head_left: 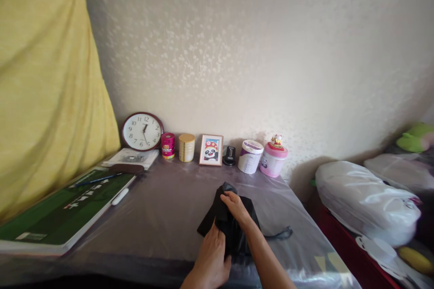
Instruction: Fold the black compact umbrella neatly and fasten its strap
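Observation:
A crumpled black cloth item point(233, 226) with a thin strap trailing to the right lies on the plastic-covered table point(162, 216). My left hand point(212, 255) rests on its near left part, fingers together and pressed onto the fabric. My right hand point(235, 205) lies over its upper part, with the fingers curled and pinching the black material near the top. Part of the cloth is hidden under both hands.
Along the wall stand a round clock point(142, 131), a pink tin point(167, 145), a yellow tin point(186, 147), a panda picture frame point(210, 150), a white tub point(250, 156) and a pink jar point(273, 159). A green board point(64, 207) lies left; white bags point(366, 198) right.

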`<state>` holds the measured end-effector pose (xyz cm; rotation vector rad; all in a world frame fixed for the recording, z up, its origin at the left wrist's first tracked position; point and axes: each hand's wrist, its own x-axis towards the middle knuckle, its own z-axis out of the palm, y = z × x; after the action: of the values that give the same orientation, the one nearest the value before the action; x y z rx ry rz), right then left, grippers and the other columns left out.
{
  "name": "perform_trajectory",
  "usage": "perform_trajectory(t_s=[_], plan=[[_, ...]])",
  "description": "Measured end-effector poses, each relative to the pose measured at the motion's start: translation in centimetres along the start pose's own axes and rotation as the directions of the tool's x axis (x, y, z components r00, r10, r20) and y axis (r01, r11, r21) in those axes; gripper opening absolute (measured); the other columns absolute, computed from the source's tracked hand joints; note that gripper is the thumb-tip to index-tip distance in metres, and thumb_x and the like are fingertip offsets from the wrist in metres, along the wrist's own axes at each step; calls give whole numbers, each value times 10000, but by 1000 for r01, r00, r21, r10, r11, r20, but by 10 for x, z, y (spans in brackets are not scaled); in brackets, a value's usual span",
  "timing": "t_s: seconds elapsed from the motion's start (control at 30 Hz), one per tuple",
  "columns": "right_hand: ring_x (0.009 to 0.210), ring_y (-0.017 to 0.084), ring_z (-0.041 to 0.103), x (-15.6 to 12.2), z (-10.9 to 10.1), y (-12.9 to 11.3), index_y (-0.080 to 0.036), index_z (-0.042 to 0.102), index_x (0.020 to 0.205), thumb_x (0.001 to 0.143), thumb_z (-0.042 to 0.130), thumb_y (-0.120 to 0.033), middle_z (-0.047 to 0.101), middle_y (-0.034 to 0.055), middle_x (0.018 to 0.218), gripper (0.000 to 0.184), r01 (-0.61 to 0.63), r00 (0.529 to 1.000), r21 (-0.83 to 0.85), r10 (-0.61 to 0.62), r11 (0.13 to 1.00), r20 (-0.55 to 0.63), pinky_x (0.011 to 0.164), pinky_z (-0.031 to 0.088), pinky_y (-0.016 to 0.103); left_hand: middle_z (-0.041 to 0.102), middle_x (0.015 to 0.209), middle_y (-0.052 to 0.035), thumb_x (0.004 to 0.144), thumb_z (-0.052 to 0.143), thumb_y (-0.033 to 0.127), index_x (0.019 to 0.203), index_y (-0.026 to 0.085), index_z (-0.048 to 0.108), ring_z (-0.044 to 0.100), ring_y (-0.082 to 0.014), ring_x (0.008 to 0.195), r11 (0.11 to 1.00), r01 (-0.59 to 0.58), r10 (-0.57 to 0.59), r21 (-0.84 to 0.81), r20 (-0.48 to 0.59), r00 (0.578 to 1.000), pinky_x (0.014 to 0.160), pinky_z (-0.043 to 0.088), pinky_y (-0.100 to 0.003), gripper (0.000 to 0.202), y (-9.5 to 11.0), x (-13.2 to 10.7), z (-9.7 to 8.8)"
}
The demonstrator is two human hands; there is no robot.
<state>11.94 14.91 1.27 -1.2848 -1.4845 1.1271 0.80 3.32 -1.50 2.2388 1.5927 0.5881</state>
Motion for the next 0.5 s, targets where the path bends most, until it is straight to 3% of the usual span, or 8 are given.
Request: perform_trajectory(t_s=[0.13,0.2,0.3,0.37,0.5], plan=[[464,101,488,2,0,1,-160,629,836,697,592,-420,528,-64,491,297,-3,1000,-46,3,999,10,469,375,232,458,1301,-152,749,456,255,1235,101,430,419,-262,1213,997,7,-4,78,-31,1000,1010,364,-371,511,-1,-11,-11],[450,98,478,3,2,1,-155,620,842,701,589,-378,515,-72,470,266,1,1000,-64,0,998,14,467,369,232,546,1166,-126,820,368,240,1102,148,521,507,-241,1098,996,15,-4,91,-126,992,942,415,-375,333,4,-14,-21],[511,116,531,0,6,-3,-146,606,877,717,563,-322,570,-55,491,243,31,998,-72,-27,997,51,539,419,247,579,924,-53,856,277,182,859,205,556,553,-183,888,997,-43,54,62,-194,979,817,455,-340,280,20,-15,-35],[583,128,572,-3,8,-9,-142,602,888,747,518,-312,635,-24,550,236,74,990,-82,-64,994,128,619,450,263,568,901,-32,847,302,174,848,220,560,540,-175,867,996,-82,89,40,-203,975,808,451,-334,262,29,-12,-38],[658,138,600,-11,8,-20,-155,622,875,772,489,-327,704,15,674,241,123,961,-144,-82,982,265,674,462,271,553,1054,-42,822,346,174,1000,222,565,510,-191,994,993,-114,113,9,-200,973,916,408,-355,286,32,0,-28]])
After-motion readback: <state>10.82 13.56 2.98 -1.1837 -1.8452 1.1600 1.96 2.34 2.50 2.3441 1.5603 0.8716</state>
